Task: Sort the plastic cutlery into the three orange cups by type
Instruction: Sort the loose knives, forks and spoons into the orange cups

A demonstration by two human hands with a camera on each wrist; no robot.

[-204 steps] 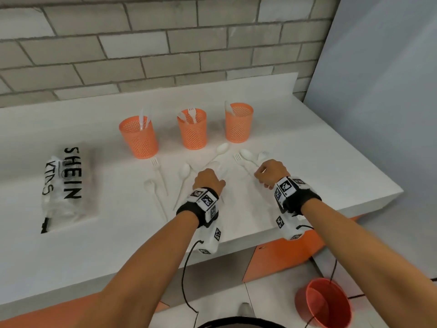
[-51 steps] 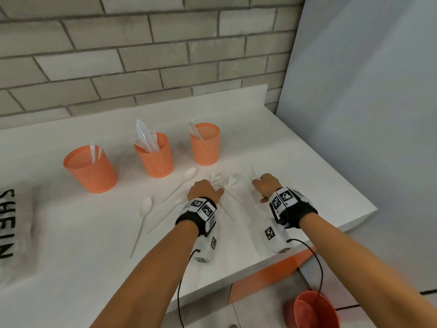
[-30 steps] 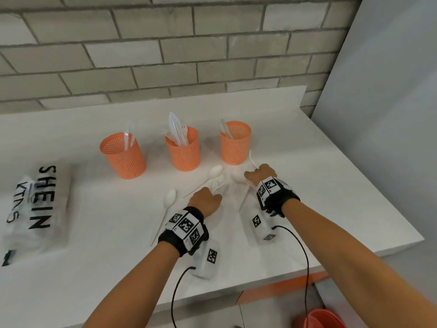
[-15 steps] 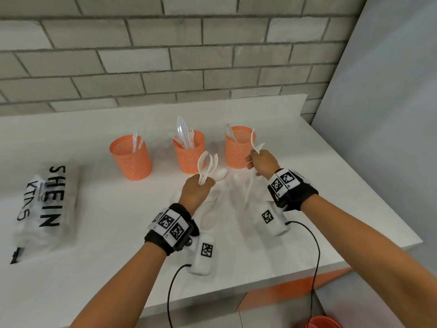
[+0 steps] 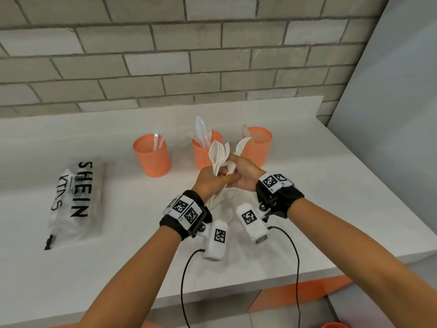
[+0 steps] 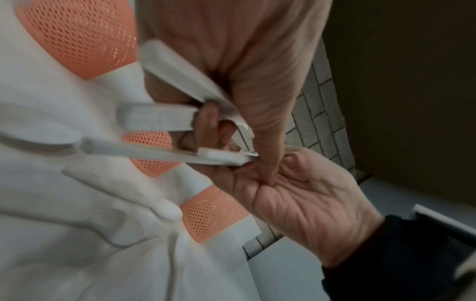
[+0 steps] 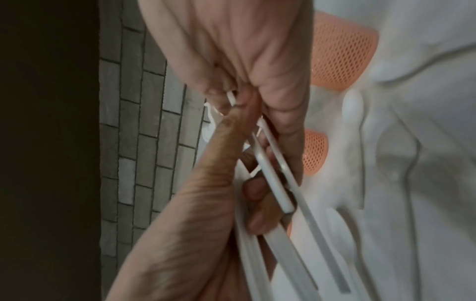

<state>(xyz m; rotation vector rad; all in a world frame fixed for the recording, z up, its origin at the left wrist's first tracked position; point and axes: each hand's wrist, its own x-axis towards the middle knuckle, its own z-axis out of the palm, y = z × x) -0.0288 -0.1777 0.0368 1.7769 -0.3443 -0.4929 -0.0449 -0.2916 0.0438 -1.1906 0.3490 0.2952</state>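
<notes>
plastic cutlery (image 5: 218, 153) is standing bunched in the person's two hands, which are meeting above the white bench (image 5: 295, 185) just in front of the three orange cups. the left hand (image 5: 210, 183) is gripping a bundle of white forks, its fingers (image 5: 230, 178) curling round the handles so the tines are fanning upward in front of the middle cup (image 5: 203, 152). the right hand (image 5: 246, 174) is pressing in against the left, its fingers clamping on a spoon (image 5: 242, 144) whose bowl is rising beside the right cup (image 5: 259, 145). in the left wrist view the handles (image 6: 165, 119) are poking out toward the camera, blurred, with the right hand's palm (image 6: 304, 199) lying just below them and touching the left hand. in the right wrist view several slim white handles (image 7: 273, 179) are running down between the two hands. the left cup (image 5: 152, 157) is standing apart to the left with a couple of clear pieces in it, the middle cup is holding a cluster of forks and clear pieces, and the right cup is showing one white piece at its rim. more white cutlery is lying on the bench under the hands, partly hidden. a clear plastic bag (image 5: 75, 197) with black lettering is lying flat on the bench well to the left. both wrists are wearing black bands with square printed markers (image 5: 186, 209).
</notes>
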